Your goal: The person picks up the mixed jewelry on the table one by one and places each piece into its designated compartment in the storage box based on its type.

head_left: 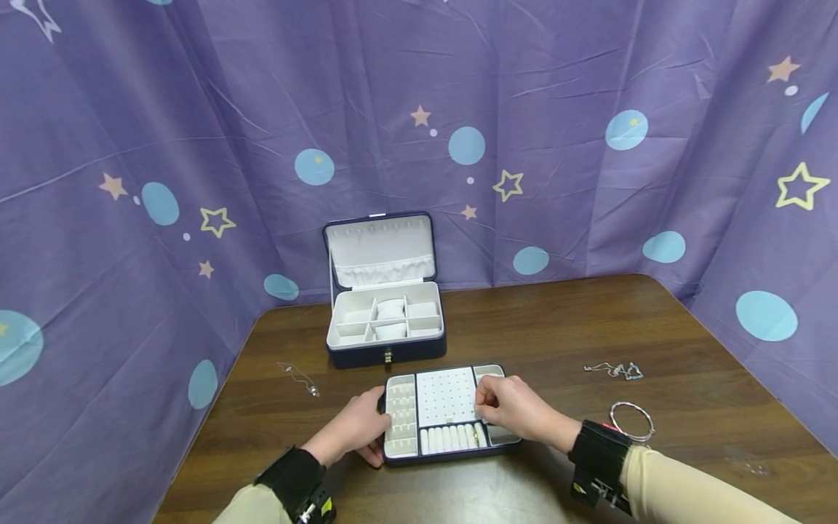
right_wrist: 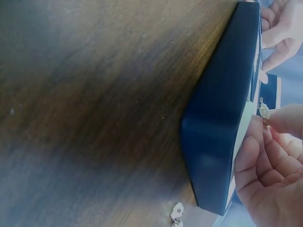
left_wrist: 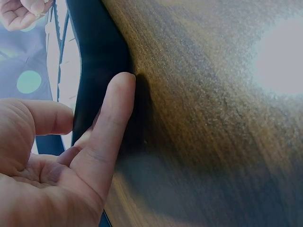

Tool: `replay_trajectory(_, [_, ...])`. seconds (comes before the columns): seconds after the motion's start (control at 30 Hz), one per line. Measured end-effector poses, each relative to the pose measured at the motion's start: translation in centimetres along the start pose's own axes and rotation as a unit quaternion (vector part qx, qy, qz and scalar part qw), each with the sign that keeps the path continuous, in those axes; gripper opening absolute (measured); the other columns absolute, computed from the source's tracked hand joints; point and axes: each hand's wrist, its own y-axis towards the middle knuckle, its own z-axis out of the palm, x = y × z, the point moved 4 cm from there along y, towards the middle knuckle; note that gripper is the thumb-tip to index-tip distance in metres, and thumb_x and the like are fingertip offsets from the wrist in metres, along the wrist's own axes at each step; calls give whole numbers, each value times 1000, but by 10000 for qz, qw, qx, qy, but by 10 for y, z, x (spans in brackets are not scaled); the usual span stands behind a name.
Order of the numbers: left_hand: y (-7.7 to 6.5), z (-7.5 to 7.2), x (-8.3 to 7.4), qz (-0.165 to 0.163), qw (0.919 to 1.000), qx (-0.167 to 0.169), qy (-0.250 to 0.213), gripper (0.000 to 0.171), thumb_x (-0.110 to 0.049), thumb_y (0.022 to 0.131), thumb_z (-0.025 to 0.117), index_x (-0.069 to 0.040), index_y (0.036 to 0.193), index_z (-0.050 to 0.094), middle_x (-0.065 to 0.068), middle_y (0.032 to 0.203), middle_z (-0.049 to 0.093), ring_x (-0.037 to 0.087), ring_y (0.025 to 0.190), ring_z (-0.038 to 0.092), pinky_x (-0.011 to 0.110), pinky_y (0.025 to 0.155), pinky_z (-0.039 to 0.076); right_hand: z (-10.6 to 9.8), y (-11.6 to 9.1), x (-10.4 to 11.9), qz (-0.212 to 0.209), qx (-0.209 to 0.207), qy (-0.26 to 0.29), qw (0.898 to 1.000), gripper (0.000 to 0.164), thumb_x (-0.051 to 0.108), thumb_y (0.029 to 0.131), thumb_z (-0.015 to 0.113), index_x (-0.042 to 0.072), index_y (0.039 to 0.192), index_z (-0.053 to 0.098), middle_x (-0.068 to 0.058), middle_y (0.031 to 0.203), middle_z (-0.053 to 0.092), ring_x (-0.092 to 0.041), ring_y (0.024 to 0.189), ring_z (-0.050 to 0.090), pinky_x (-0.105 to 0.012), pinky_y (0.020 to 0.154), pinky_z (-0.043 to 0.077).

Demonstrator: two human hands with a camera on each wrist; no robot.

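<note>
A dark blue jewelry tray with white compartments lies on the table, with a dotted earring panel and ring rolls at its middle. My left hand grips its left end, thumb at the top rim and fingers along the outer side. Over the tray's right compartments, my right hand pinches a small earring with pale and gold-coloured parts. Much of the earring is hidden by the fingers. A gold-coloured ring sits among the ring rolls.
Behind the tray stands an open jewelry box with white cushions. A thin necklace lies left, a silver chain and a bangle right. A small clear item lies near the right edge. A purple curtain hangs behind.
</note>
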Motion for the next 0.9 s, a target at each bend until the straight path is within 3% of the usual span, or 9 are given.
replay_trajectory(0.9, [1, 0, 1, 36, 9999, 64, -115, 62, -2, 95, 51, 6, 153, 31, 19, 70, 65, 23, 46, 66, 40, 44, 58, 4, 3, 2, 122, -86, -219, 9996, 18, 2, 86, 74, 15, 81, 62, 13, 69, 53, -1, 62, 46, -20, 56, 40])
